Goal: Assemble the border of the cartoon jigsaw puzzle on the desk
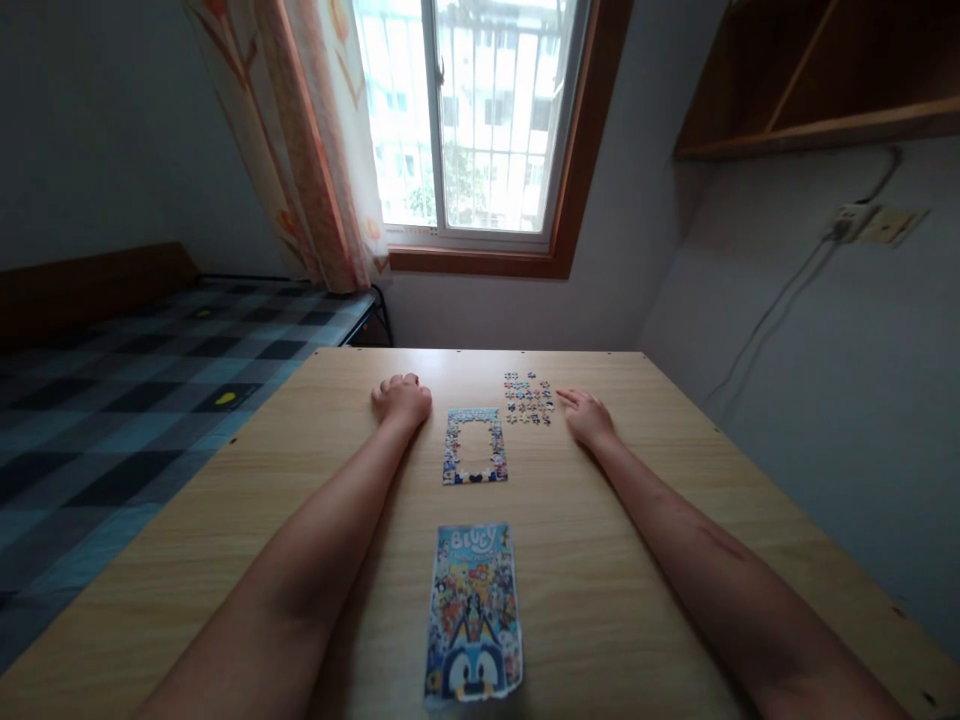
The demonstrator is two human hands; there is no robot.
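Both my forearms lie stretched out on a light wooden table (660,520). My left hand (402,399) is curled into a loose fist, resting left of a partly built jigsaw (474,446) whose border frame is joined and whose middle is empty. My right hand (584,414) rests flat with fingers stretched towards several loose puzzle pieces (528,398) spread just left of it. Neither hand holds anything that I can see. A colourful picture sheet (473,609) reading "Bluey" lies nearer to me, between my arms.
A bed with a dark checked cover (135,400) stands left of the table. A window (480,120) with a patterned curtain (300,130) is behind the table. A wooden shelf (817,80) and a wall socket with cable (855,222) are on the right wall.
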